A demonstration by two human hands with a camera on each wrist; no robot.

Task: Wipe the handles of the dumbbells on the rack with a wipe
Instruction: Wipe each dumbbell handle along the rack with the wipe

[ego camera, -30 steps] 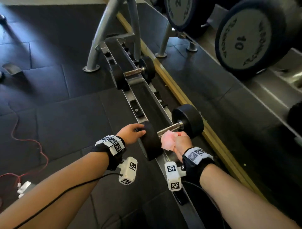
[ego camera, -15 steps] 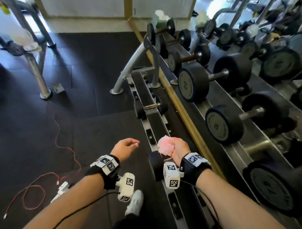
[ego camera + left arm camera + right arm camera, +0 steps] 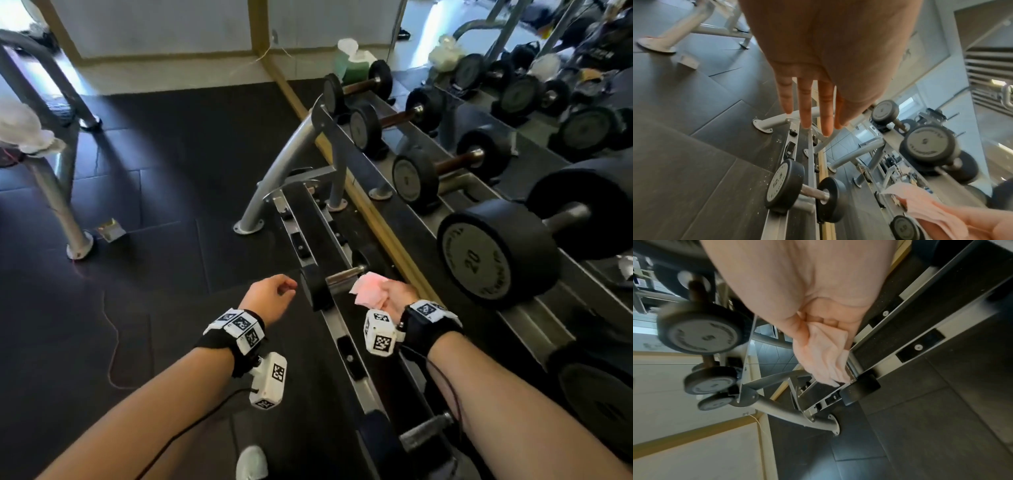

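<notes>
- The long grey steel two-tier dumbbell rack [image 3: 305, 130] runs away along a mirrored wall, over a floor of dark rubber tiles [image 3: 171, 154]. Its upper tier holds a row of black round-headed dumbbells, the nearest a large one stamped 20 [image 3: 493, 253].
- On the lower rail sits the small black dumbbell with a bare steel handle [image 3: 342, 275], marked 12.5 in the left wrist view. It is just ahead of both hands and looks like the next one to wipe.
- The left hand [image 3: 270, 298] hovers just beside that dumbbell's near head without touching it; its fingers are straight and loose in the left wrist view, holding nothing.
- The right hand [image 3: 394, 294] is curled tight round the crumpled pale pink wipe [image 3: 370, 291], which bunches out past the thumb. The wipe's free edge lies close to the steel handle. The right wrist view suggests it may touch, but I cannot tell for sure.
- Risks, as I judge them:
  - the wipe is wadded, so a loose pass may clean only the top of the handle and miss the underside;
  - with the left hand off the head, a firm rub could roll the dumbbell on its rail;
  - fingers could be pinched between handle and rail edge;
  - the thin red cable [image 3: 113, 342] on the floor could catch a foot while stepping along.
</notes>
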